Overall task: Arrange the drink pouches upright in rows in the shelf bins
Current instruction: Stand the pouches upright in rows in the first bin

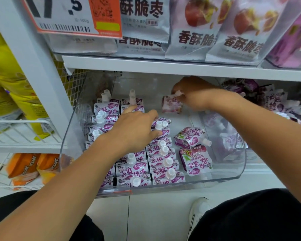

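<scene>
Purple pouches (161,154) stand in rows at the bin's (240,153) left, steadied by the flat left hand (135,131), so the pouch (172,103) pinched at the back by the right hand (193,94) could topple them if set carelessly.

Both bare forearms reached forward and apart, elbows low. The left hand (135,126) lay palm-down with its fingers stretched out flat and slightly spread, pressing downward. The right hand (192,94) was further forward, wrist bent downward, its fingers curled into a pinch; the fingertips themselves were blurred.
</scene>
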{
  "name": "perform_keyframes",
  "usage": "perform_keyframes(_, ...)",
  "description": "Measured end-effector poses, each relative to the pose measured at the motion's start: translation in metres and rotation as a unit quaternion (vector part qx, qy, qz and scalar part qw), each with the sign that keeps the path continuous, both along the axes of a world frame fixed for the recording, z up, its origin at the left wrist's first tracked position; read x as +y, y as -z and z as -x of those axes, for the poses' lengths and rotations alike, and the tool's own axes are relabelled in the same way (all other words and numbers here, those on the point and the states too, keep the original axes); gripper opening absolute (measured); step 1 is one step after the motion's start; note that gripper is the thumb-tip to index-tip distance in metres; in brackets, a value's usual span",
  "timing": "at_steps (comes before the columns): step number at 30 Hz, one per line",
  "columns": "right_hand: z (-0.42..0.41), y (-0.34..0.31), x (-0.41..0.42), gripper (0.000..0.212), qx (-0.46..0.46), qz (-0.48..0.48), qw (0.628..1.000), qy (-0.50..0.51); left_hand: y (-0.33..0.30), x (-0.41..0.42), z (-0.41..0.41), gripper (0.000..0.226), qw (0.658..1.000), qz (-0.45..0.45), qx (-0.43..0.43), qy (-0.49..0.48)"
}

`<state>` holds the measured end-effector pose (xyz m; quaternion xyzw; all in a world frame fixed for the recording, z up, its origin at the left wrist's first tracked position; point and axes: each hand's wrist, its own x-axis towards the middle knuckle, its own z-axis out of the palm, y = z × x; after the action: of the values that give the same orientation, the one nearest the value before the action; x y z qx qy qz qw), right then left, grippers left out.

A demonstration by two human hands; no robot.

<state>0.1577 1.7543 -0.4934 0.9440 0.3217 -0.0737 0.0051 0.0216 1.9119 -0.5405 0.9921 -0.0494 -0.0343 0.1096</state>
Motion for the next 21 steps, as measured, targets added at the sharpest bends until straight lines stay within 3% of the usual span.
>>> perform_keyframes(3, 0.006, 0.01, 0.019, 0.024, 0.016, -0.06, 0.998, -0.031, -0.001, -0.001, 0.0, 0.037, 0.999, 0.033, -0.011, -0.02)
perform_keyframes(7, 0.007, 0.021, 0.035, 0.021, 0.083, -0.02, 0.994, -0.073, 0.003, 0.002, -0.001, 0.026, 0.992, 0.094, -0.064, -0.046)
perform_keyframes(9, 0.005, 0.019, 0.039, 0.016, 0.103, 0.01, 0.99, -0.096, 0.002, 0.004, -0.001, 0.031, 0.989, 0.098, -0.098, -0.052)
perform_keyframes(11, 0.007, 0.018, 0.039, 0.019, 0.122, 0.056, 0.984, -0.118, 0.0, 0.004, -0.004, 0.051, 0.991, 0.066, -0.114, -0.036)
perform_keyframes(14, 0.011, 0.023, 0.032, 0.031, 0.168, 0.035, 0.979, -0.111, -0.002, 0.003, -0.008, 0.078, 0.998, -0.004, -0.055, -0.022)
perform_keyframes(17, 0.015, 0.025, 0.016, 0.059, 0.277, -0.071, 0.958, -0.019, -0.001, 0.002, -0.013, 0.079, 0.997, -0.073, 0.031, -0.016)
perform_keyframes(18, 0.017, 0.02, 0.011, 0.067, 0.288, -0.068, 0.955, 0.0, -0.002, 0.002, -0.015, 0.077, 0.996, -0.075, 0.045, -0.012)
perform_keyframes(21, 0.021, -0.004, -0.008, 0.071, 0.186, 0.117, 0.975, -0.013, -0.002, 0.006, -0.02, 0.077, 0.994, -0.077, 0.074, 0.005)
